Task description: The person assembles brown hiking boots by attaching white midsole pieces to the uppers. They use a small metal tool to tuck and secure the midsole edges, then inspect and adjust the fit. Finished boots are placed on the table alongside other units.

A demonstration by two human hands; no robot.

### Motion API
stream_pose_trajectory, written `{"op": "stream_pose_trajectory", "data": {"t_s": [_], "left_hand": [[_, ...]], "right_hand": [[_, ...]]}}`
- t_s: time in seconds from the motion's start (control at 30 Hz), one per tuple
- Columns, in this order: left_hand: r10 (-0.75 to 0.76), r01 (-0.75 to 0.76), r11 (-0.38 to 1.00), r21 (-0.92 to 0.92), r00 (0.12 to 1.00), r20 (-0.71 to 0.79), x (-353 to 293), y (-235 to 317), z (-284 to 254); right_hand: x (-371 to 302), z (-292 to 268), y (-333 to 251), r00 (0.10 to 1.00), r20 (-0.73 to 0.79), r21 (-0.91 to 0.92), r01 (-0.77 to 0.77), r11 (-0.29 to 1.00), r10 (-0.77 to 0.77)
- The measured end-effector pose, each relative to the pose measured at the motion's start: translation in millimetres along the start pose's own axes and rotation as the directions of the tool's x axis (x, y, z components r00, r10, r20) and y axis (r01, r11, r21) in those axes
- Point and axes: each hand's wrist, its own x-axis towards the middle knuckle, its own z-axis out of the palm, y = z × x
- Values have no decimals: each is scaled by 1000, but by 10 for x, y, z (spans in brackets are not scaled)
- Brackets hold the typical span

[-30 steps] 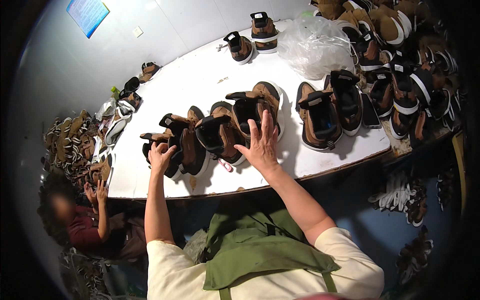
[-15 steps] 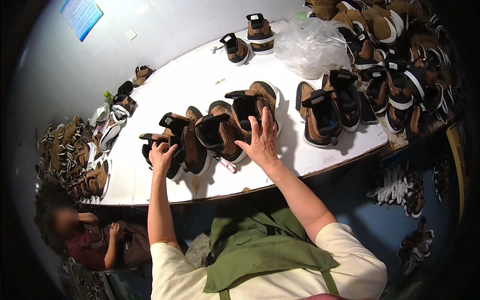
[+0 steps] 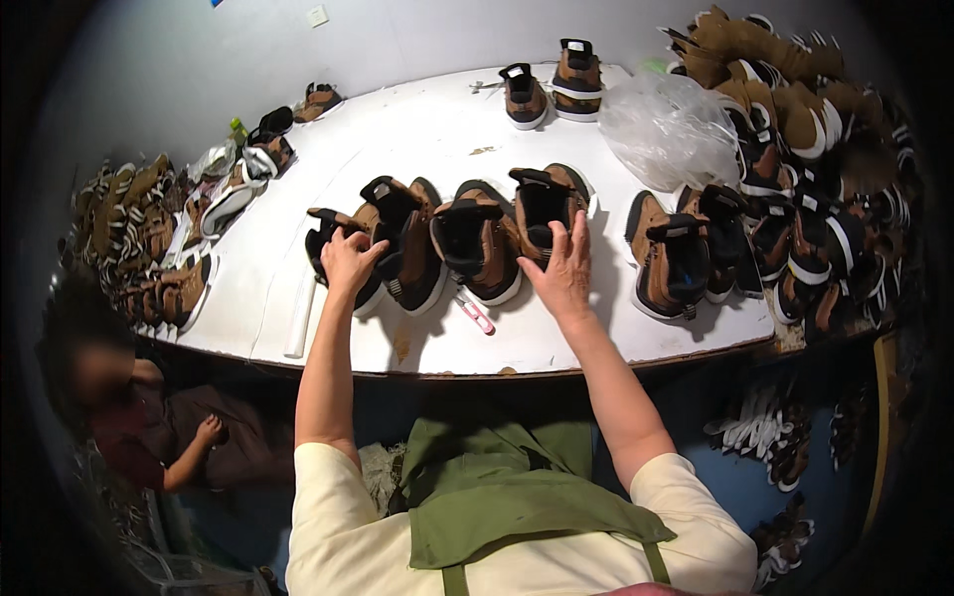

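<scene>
Several brown and black shoes stand in a row on the white table, toes pointing away from me. My left hand (image 3: 350, 260) curls its thumb and fingers around the heel of the leftmost shoe (image 3: 316, 242), partly hiding it. At the other end, my right hand (image 3: 561, 266) closes around the heel of the rightmost shoe (image 3: 537, 207), thumb on its left side and fingers on its right. Between them stand two more shoes, one with a tall tongue (image 3: 396, 214) and one with a wide dark opening (image 3: 465, 243). A pink-handled small tool (image 3: 475, 313) lies in front of the row.
To the right stands a pair of shoes (image 3: 674, 268), beside a crowded shoe pile (image 3: 805, 228). A clear plastic bag (image 3: 668, 129) and two shoes (image 3: 576, 79) occupy the far side. More shoes (image 3: 149, 248) heap up at left, near a seated person (image 3: 189, 427). A white strip (image 3: 298, 323) lies near the front edge.
The view has shifted, so the table sits differently in it. My right hand's spread fingers have come in around the rightmost shoe's heel. My left hand stays at the leftmost shoe.
</scene>
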Motion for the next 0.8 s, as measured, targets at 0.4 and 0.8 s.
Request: {"op": "stream_pose_trajectory", "data": {"t_s": [0.4, 0.8], "left_hand": [[49, -55, 998, -24, 983, -179, -48, 137, 10], [102, -151, 981, -119, 934, -344, -77, 97, 84]], "right_hand": [[197, -68, -7, 979, 127, -111, -144, 983, 158], [221, -73, 117, 990, 117, -115, -67, 991, 81]]}}
